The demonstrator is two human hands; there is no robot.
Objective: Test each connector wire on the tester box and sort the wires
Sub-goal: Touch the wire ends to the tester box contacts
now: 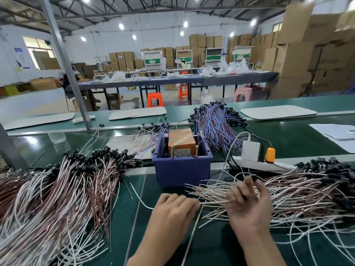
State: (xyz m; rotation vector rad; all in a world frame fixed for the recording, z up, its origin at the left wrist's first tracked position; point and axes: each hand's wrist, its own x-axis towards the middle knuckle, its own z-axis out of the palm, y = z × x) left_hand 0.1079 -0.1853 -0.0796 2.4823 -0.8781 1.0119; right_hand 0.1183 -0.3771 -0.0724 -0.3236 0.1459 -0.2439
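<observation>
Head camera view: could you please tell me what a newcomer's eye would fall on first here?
Probably the blue bin at the middle of the green bench, holding an orange tester box. Big heaps of wires flank it: a pink and white pile on the left and another pile on the right, where both hands, left and right, pick at wire ends.

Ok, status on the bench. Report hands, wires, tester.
Left hand pinching wire ends at right pile. Right hand open, over same pile. Tester box in blue bin, nothing plugged. Path clear.
</observation>
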